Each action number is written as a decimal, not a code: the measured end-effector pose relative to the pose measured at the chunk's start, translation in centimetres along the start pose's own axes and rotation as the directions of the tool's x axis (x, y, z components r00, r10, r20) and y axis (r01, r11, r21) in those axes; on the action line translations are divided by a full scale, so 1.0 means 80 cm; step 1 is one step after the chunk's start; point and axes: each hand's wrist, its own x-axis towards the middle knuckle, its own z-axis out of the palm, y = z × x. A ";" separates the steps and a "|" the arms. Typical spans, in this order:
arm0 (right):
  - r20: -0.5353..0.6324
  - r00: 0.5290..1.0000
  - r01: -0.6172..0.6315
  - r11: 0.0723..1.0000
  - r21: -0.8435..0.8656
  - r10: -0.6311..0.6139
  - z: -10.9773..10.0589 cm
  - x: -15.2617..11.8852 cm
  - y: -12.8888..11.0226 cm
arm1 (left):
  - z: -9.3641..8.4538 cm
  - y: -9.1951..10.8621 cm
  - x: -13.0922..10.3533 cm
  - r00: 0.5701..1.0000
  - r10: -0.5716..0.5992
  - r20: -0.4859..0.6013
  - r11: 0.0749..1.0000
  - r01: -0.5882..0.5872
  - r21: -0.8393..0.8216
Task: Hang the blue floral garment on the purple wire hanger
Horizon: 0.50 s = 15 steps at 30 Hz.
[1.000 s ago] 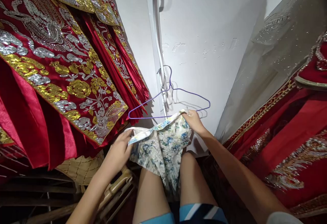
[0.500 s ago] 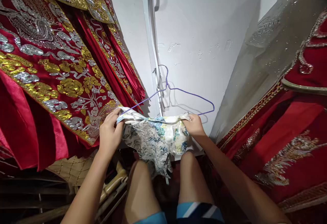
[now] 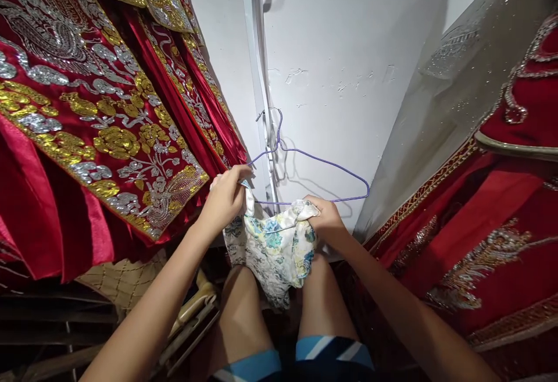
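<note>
A white garment with a blue, green and yellow floral print hangs between my two hands, above my knees. My left hand is closed on its left strap, right at the left end of a purple wire hanger. That end of the hanger is hidden behind my fingers. My right hand grips the bunched upper right edge of the garment, just below the hanger's bottom bar. The hanger's right end sticks out bare, and its hook hangs on a small metal peg at the wall.
Red costumes with gold and silver sequins hang close on the left. More red beaded cloth and a sheer glittery fabric are on the right. A bamboo chair stands at lower left. The white wall faces me.
My left hand has moved right and up along the hanger, bringing the strap with it. The garment's top edge, stretched taut before, now sags between my hands. The hanger has tilted slightly.
</note>
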 end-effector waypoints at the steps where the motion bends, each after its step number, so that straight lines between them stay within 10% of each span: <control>1: 0.010 1.000 -0.003 1.000 -0.003 0.003 -0.004 0.000 -0.001 | 0.004 -0.004 0.006 1.000 -0.009 -0.019 1.000 0.010 0.009; 5: 0.048 0.999 -0.004 1.000 -0.014 0.005 -0.014 0.001 -0.005 | 0.014 -0.028 0.016 0.970 -0.070 -0.233 0.993 0.090 0.077; 9: 0.049 0.999 0.014 1.000 -0.003 -0.013 -0.013 -0.007 -0.008 | 0.015 -0.041 0.008 0.981 -0.188 -0.048 0.981 0.186 -0.048; 15: -0.476 0.873 0.061 0.991 -0.116 -0.109 -0.064 0.000 -0.009 | 0.003 -0.035 0.000 0.980 -0.181 0.087 0.983 0.181 0.009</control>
